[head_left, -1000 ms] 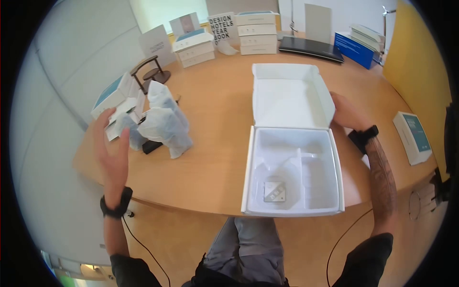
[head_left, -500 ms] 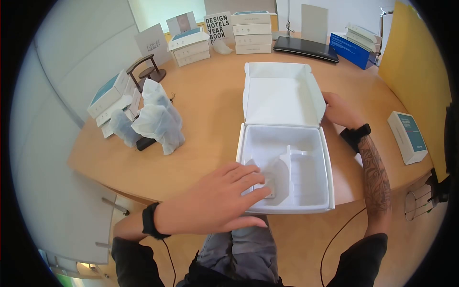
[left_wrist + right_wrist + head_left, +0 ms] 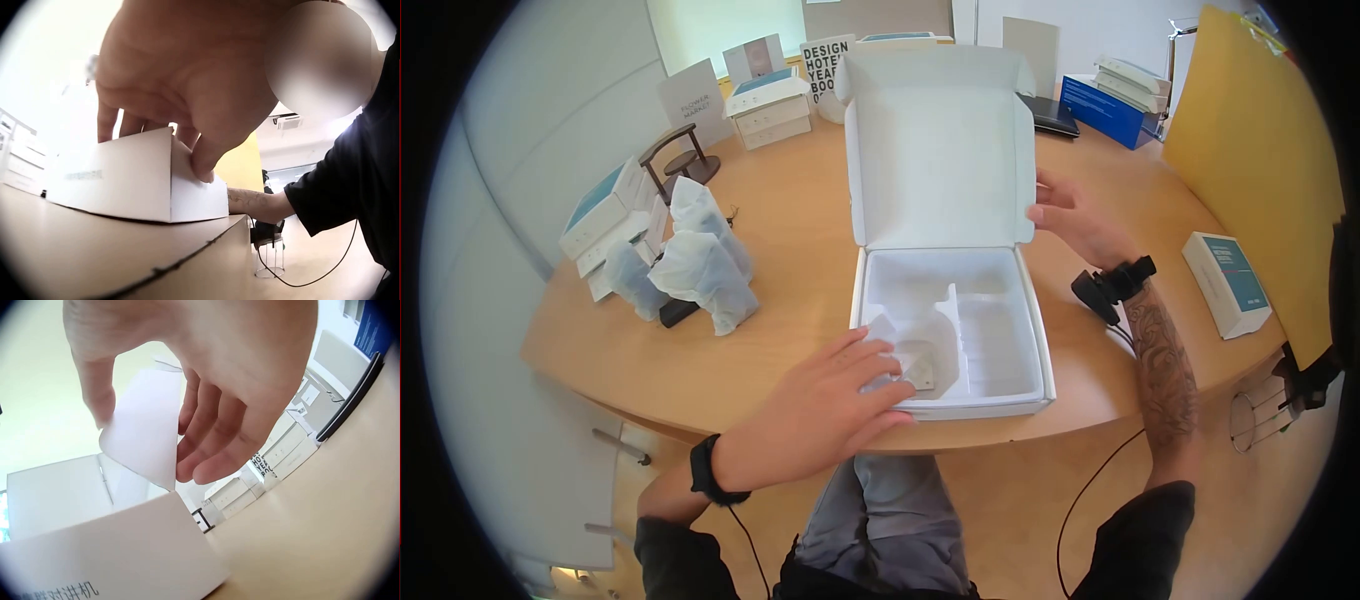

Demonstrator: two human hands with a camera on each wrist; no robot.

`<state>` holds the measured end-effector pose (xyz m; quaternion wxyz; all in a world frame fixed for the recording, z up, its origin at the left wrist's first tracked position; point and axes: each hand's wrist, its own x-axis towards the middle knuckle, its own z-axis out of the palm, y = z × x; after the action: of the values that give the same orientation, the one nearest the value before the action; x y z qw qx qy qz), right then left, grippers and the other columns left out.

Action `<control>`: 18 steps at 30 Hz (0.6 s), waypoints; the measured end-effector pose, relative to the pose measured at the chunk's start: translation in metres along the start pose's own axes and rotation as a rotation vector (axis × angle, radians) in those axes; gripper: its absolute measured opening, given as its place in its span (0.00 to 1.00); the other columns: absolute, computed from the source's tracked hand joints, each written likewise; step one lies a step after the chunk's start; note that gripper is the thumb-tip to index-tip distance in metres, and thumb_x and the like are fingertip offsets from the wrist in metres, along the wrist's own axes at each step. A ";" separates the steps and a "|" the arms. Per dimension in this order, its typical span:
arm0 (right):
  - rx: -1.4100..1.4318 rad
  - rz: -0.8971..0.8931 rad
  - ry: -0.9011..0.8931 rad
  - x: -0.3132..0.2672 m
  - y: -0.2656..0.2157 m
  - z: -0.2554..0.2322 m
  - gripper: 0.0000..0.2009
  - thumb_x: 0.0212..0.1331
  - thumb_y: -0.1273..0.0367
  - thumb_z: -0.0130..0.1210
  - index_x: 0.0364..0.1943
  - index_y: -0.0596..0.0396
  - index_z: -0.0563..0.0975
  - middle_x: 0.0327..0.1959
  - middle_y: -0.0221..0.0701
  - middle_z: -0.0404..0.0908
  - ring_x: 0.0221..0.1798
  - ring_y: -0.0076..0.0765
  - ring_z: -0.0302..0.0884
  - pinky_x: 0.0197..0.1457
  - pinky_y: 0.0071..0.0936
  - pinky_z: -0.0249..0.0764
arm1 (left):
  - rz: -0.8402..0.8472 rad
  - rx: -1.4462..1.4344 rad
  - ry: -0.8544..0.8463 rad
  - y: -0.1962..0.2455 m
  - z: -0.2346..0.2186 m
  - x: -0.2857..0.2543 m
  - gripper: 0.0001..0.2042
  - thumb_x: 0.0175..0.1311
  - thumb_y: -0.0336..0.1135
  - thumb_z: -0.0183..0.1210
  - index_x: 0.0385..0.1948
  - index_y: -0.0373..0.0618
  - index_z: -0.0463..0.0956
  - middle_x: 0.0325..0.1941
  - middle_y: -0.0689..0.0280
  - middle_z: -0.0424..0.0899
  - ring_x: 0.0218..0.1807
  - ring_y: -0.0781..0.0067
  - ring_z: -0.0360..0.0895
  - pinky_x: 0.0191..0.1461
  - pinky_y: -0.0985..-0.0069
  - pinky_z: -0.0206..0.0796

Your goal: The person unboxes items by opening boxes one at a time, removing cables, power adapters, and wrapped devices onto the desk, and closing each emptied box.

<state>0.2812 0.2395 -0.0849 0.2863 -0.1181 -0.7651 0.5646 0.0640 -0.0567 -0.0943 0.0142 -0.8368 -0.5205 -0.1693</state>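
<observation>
An open white cardboard box (image 3: 1040, 360) sits near the front edge of the table, holding a moulded white tray (image 3: 1000, 345) with hollows. A small square label-like piece (image 3: 924, 379) shows in the left hollow. My left hand (image 3: 815, 400) grips the box's front left corner; in the left wrist view the thumb lies against one wall while the fingers reach over the rim. Behind the tray the lid (image 3: 945, 150) stands steeply raised. My right hand (image 3: 1090, 222) holds its right side flap (image 3: 147, 419) between thumb and fingers.
Left of the box stand several things wrapped in translucent white bags (image 3: 705, 275), by a small dark block (image 3: 677, 313) and stacked boxes (image 3: 600, 215). A teal-and-white box (image 3: 1235, 285) is at the right. A black laptop (image 3: 1050, 115) and blue box (image 3: 1105, 110) are behind.
My left hand has come from beside the wrapped things to the box's front left corner. My right hand has tilted the lid up from lying back. The head view has shifted rightward.
</observation>
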 end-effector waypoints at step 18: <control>-0.404 0.077 -0.205 -0.025 -0.014 0.001 0.36 0.49 0.63 0.73 0.63 0.58 0.71 0.60 0.38 0.73 0.64 0.34 0.69 0.67 0.34 0.67 | -0.408 -0.689 0.205 -0.037 -0.021 -0.007 0.42 0.66 0.33 0.62 0.76 0.43 0.40 0.77 0.52 0.55 0.77 0.59 0.55 0.74 0.61 0.54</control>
<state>0.3022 0.2214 -0.0797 0.1558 -0.1444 -0.8826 0.4195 0.0235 -0.0498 -0.0819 -0.2492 -0.6510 -0.5844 -0.4154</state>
